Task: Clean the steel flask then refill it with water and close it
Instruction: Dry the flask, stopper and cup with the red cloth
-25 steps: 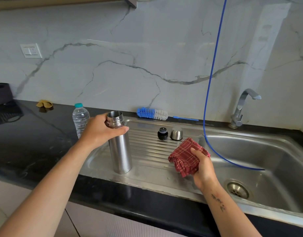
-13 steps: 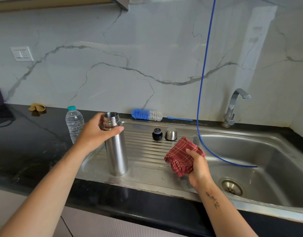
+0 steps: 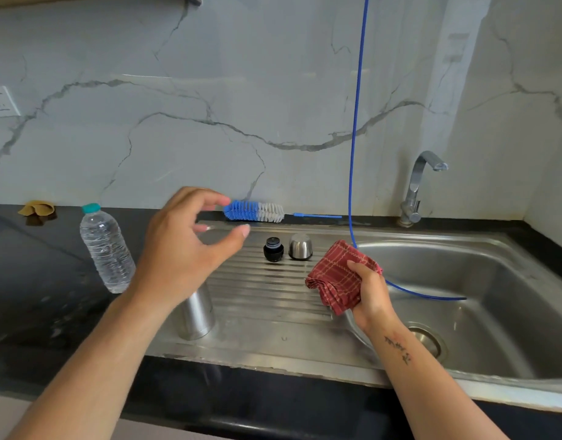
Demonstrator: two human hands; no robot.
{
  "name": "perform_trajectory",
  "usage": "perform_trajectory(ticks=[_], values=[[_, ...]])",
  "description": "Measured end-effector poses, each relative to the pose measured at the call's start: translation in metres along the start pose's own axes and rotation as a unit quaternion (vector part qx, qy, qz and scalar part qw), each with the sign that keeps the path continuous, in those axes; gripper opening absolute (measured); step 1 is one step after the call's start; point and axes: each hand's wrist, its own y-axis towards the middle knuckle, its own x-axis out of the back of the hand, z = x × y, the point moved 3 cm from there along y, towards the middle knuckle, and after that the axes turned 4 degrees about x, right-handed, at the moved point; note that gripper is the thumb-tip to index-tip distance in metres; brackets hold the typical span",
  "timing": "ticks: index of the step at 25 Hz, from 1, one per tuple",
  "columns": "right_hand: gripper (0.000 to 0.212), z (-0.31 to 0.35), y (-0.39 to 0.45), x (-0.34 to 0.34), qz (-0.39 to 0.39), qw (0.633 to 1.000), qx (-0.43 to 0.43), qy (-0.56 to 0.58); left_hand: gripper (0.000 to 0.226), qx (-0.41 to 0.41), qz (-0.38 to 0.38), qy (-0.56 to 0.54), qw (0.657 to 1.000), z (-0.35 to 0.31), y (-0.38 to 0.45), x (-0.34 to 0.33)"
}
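The steel flask (image 3: 197, 315) stands upright on the ribbed drainboard (image 3: 267, 290); only its lower body shows below my left hand (image 3: 184, 249), which hovers above it with loosely curled fingers and holds nothing. My right hand (image 3: 370, 293) grips a folded red checked cloth (image 3: 337, 277) over the drainboard's right end. The black stopper (image 3: 273, 249) and the steel cup lid (image 3: 300, 246) sit side by side at the back of the drainboard. A plastic water bottle (image 3: 105, 249) stands on the black counter to the left.
A blue and white bottle brush (image 3: 254, 211) lies along the wall behind the drainboard. The sink basin (image 3: 495, 296) lies to the right, with a tap (image 3: 414, 188) behind it. A thin blue hose (image 3: 356, 122) hangs into it. A yellow rag (image 3: 37, 208) lies far left.
My left hand has let go of the flask's neck and lifted above it. The flask stays standing. My right hand still holds the cloth.
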Motion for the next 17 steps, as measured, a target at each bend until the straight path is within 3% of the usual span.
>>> perform_trajectory(ticks=[4, 9, 13, 17], values=[[0.022, -0.003, 0.006, 0.002, -0.003, 1.000, -0.008, 0.000, 0.036, 0.032, 0.063, 0.009, 0.997, 0.029, 0.021, -0.084], [0.025, -0.004, 0.016, 0.005, -0.010, 1.000, -0.009, 0.000, 0.057, 0.145, 0.187, 0.133, 0.962, 0.096, 0.055, -0.186], [0.021, -0.004, 0.019, 0.005, -0.009, 1.000, -0.010, -0.007, 0.033, 0.192, 0.227, 0.205, 0.932, 0.141, 0.065, -0.230], [0.023, -0.004, 0.021, 0.005, -0.007, 1.000, 0.002, -0.009, 0.023, 0.189, 0.224, 0.206, 0.934, 0.160, 0.067, -0.238]])
